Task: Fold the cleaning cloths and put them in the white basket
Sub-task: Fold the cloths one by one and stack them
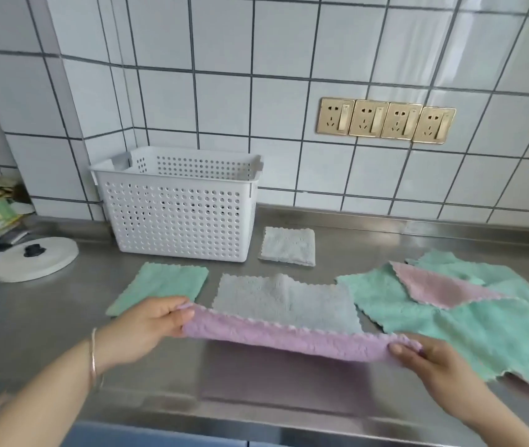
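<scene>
A purple cloth [292,337] is pinched at both corners by the left hand [147,324] and right hand [430,362], held over bare counter [63,343]. Two grey cloths [289,304] and one white basket [179,214] are counted.

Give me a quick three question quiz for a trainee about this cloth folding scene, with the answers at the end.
1. True or false: the white basket already holds a cloth.
2. Which colour is the cloth held by the left hand and right hand? A green, B purple, C grey.
3. Fill in: the small folded grey cloth lies on the counter to the ____ of the basket.

Key
1. False, as far as its visible inside shows.
2. B, the purple cloth, gripped at its two ends.
3. Right.
</scene>
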Demonstrator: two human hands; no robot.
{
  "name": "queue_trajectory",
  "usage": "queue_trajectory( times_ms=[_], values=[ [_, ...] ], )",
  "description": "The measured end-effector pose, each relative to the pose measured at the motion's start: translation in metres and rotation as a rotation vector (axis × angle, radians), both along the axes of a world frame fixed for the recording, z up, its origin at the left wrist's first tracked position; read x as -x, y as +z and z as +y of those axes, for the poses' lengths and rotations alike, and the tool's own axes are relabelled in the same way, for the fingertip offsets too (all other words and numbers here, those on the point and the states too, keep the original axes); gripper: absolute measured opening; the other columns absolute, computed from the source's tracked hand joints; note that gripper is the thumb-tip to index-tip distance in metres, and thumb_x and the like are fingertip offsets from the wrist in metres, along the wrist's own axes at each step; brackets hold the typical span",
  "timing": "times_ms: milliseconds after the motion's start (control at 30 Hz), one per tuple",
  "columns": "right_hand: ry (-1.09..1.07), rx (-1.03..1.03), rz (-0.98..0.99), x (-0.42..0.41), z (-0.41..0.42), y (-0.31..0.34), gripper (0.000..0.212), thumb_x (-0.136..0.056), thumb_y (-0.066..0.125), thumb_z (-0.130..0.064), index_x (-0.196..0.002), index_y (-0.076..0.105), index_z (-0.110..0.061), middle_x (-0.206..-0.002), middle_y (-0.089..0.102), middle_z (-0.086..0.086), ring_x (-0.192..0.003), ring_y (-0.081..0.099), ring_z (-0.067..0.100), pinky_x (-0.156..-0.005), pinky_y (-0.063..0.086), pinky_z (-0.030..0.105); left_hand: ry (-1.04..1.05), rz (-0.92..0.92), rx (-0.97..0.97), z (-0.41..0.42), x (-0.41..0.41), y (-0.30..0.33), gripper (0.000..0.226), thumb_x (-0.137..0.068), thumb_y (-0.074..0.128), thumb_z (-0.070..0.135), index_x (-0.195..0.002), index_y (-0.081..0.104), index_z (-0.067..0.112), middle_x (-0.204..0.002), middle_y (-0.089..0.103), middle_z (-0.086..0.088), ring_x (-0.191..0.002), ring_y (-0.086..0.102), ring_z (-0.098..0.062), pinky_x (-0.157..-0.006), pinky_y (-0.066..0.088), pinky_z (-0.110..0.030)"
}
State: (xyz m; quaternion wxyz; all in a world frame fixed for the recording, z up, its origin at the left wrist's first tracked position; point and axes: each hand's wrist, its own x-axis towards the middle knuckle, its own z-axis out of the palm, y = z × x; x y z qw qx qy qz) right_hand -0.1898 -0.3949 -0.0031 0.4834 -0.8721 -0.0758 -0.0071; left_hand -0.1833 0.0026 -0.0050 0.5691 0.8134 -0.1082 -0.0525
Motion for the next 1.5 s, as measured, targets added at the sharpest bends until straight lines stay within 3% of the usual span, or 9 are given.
queue_trajectory(
  times_ms=[200,400,700,1067,1167,1267,1367,1433,1500],
  values=[
    [0.003,-0.035,0.235,0.03,0.0,-0.025,0.047,-0.08,0.066,-0.017,-0.036,0.049,-0.015,-0.039,0.043,-0.01,-0.041,0.041,-0.002,-0.049,0.029,0.014,-0.151,0.084,-0.221,0.004,0.031,-0.041,0.055,-0.063,0.049,0.082,-0.059,0.047,0.027,-0.06,0.039,0.01,-0.062,0.036,-0.002,-0.059,0.031,-0.017],
    [0.015,-0.066,0.278,0.014,0.003,-0.02,0.038,-0.084,0.062,-0.022,-0.05,0.047,-0.016,-0.046,0.041,-0.007,-0.045,0.037,0.007,-0.048,0.029,0.017,-0.001,0.193,-0.074,-0.006,0.012,-0.035,0.052,-0.089,0.051,0.046,-0.08,0.056,-0.005,-0.076,0.057,-0.003,-0.071,0.051,-0.016,-0.067,0.041,-0.025],
    [-0.102,0.2,0.119,-0.073,0.027,-0.045,0.037,-0.093,0.053,-0.019,-0.062,0.034,-0.013,-0.053,0.033,-0.004,-0.051,0.03,0.012,-0.051,0.024,0.027,0.476,-0.044,-0.52,-0.039,-0.057,-0.049,0.04,-0.097,0.042,0.025,-0.058,0.038,0.015,-0.068,0.058,-0.007,-0.072,0.053,-0.025,-0.064,0.035,-0.032],
    [-0.324,0.259,0.057,-0.078,0.045,-0.055,0.031,-0.087,0.052,-0.016,-0.058,0.043,-0.01,-0.054,0.043,0.001,-0.053,0.037,0.013,-0.048,0.028,0.025,0.585,-0.036,-0.666,-0.048,-0.064,-0.066,0.035,-0.094,0.042,0.02,-0.06,0.036,0.015,-0.06,0.046,-0.002,-0.068,0.049,-0.027,-0.059,0.031,-0.031],
    [-0.321,0.259,0.06,-0.073,0.048,-0.051,0.008,-0.085,0.057,-0.015,-0.078,0.057,-0.012,-0.068,0.055,0.002,-0.067,0.047,0.018,-0.057,0.034,0.029,0.564,-0.048,-0.756,-0.053,-0.065,-0.061,0.028,-0.093,0.043,0.021,-0.067,0.038,0.014,-0.08,0.062,-0.013,-0.083,0.059,-0.034,-0.062,0.036,-0.032],
    [-0.344,0.218,0.059,-0.066,0.047,-0.049,0.044,-0.086,0.061,-0.022,-0.127,0.049,-0.013,-0.112,0.059,0.007,-0.095,0.055,0.021,-0.079,0.043,0.028,0.583,-0.163,-0.943,-0.059,-0.061,-0.055,0.012,-0.088,0.052,0.021,-0.096,0.05,0.013,-0.107,0.058,-0.01,-0.097,0.058,-0.032,-0.064,0.042,-0.034],
    [-0.395,0.221,0.016,-0.05,0.044,-0.045,0.051,-0.09,0.054,-0.024,-0.137,0.038,-0.012,-0.128,0.049,0.009,-0.107,0.055,0.024,-0.087,0.044,0.034,0.455,-0.379,-0.978,-0.08,-0.055,-0.057,0.043,-0.077,0.051,0.03,-0.117,0.056,0.018,-0.122,0.057,-0.005,-0.109,0.056,-0.03,-0.08,0.052,-0.04],
    [-0.391,0.25,0.023,-0.036,0.042,-0.047,0.051,-0.091,0.052,-0.02,-0.139,0.035,-0.011,-0.129,0.047,0.009,-0.109,0.054,0.024,-0.089,0.044,0.035,0.21,-0.367,-0.933,-0.104,-0.048,-0.055,0.069,-0.075,0.021,0.051,-0.135,0.041,0.026,-0.146,0.04,0.005,-0.136,0.036,-0.022,-0.109,0.034,-0.043],
    [-0.382,0.286,0.077,-0.023,0.043,-0.051,0.054,-0.09,0.05,-0.017,-0.141,0.031,-0.01,-0.13,0.046,0.009,-0.111,0.052,0.024,-0.092,0.043,0.035,-0.056,-0.236,-0.985,-0.128,-0.042,-0.052,0.088,-0.07,0.0,0.07,-0.146,0.02,0.031,-0.157,0.016,0.012,-0.147,0.007,-0.013,-0.119,0.007,-0.043]
  ],
)
